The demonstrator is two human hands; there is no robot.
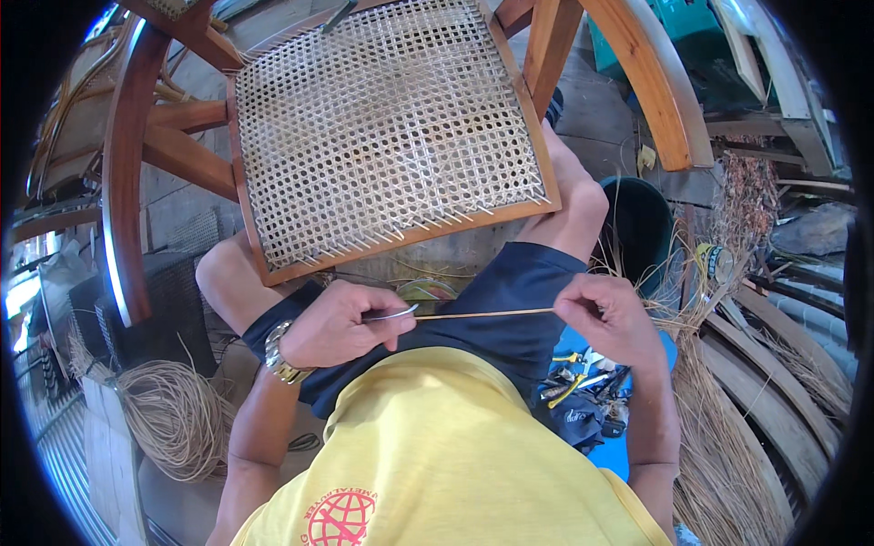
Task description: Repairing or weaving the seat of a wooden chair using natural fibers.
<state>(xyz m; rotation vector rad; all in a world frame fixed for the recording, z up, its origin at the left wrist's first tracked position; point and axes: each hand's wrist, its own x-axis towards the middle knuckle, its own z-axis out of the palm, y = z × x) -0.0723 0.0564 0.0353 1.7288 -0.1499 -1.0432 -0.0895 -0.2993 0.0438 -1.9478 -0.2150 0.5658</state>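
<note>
A thin tan cane strand (pixel 482 315) runs taut and nearly level between my hands, above my lap. My left hand (pixel 339 326), with a metal-banded watch on the wrist, is closed on a slim, slightly curved metal blade (pixel 396 315); the strand's left end meets its fingertips there. My right hand (pixel 614 318) pinches the strand's other end between thumb and fingers. Just beyond my hands, a wooden chair with a woven cane seat (pixel 391 136) leans over my knees. Short loose strand ends stick out along the near edge of the weave.
A coil of cane (pixel 177 419) lies at lower left, and long loose cane strands (pixel 728 455) hang at right. Yellow-handled pliers (pixel 572 389) and other tools rest on a blue surface (pixel 610 460) beside my right forearm. A dark green bucket (pixel 635 232) stands beyond. A chair leg (pixel 127 182) rises at left.
</note>
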